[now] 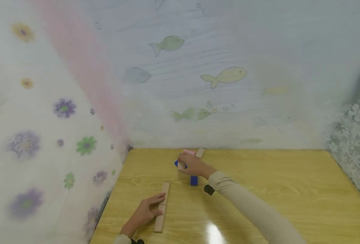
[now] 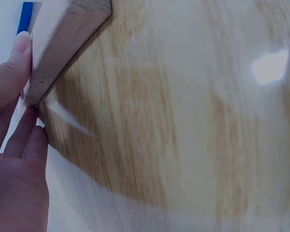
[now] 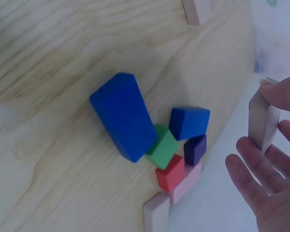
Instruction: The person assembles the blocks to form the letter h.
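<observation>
Two plain wooden blocks [image 1: 165, 188] lie end to end in a strip at the table's front left. My left hand [image 1: 144, 211] is beside them, thumb and forefinger extended and touching them around the joint; its other fingers are mostly hidden in the head view. Farther back, my right hand [image 1: 195, 165] pinches a light wooden block [image 3: 261, 121] between thumb and fingertips, raised off the table in the right wrist view. Near it are a long blue block [image 3: 123, 118], a shorter blue block [image 3: 189, 123], a green block [image 3: 163, 147], a red block [image 3: 170, 173] and a purple block [image 3: 195, 150].
A pink block [image 1: 189, 152] and another wooden block [image 1: 200, 153] lie by the table's back edge, close to the fish-patterned wall covering [image 1: 228, 125]. A flower-patterned sheet [image 1: 60, 159] borders the left side. The wood-grain table [image 1: 274, 183] stretches away to the right.
</observation>
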A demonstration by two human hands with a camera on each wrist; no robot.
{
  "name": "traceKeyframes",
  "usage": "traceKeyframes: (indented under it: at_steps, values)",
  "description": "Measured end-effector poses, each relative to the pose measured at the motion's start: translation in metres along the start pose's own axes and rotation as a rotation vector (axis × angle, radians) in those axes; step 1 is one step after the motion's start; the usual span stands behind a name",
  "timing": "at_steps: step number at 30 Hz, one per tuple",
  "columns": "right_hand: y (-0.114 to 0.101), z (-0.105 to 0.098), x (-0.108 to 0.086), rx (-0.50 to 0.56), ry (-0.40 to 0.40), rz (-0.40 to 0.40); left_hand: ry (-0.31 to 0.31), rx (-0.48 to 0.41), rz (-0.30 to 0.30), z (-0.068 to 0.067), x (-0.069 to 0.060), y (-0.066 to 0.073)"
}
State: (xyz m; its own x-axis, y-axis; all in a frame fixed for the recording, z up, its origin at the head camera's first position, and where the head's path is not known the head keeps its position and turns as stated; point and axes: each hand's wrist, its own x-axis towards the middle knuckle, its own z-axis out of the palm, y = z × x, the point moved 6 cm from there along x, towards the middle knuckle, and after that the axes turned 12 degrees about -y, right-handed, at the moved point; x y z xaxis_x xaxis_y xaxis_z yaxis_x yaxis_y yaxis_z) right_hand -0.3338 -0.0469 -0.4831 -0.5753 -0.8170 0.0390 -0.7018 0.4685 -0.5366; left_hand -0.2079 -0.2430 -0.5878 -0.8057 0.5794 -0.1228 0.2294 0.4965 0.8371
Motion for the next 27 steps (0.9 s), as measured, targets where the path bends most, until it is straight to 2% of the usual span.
traceKeyframes:
  at_steps: [4, 11, 19, 22, 27]
  values:
    - [0.000, 0.007, 0.007, 0.000, -0.011, 0.026, 0.013, 0.025, 0.010, 0.000, 0.001, 0.001]
    - [-0.002, 0.020, 0.019, 0.026, -0.026, 0.026, 0.022, 0.032, 0.013, -0.001, 0.000, 0.003]
    - [-0.002, 0.028, 0.031, -0.015, -0.010, 0.025, 0.030, 0.034, 0.000, -0.002, 0.002, 0.004]
    - [-0.002, 0.034, 0.033, -0.005, -0.034, 0.036, 0.030, 0.036, -0.008, -0.002, 0.000, 0.010]
    - [-0.005, 0.041, 0.037, 0.000, -0.051, 0.058, 0.015, 0.012, -0.008, -0.005, -0.004, 0.029]
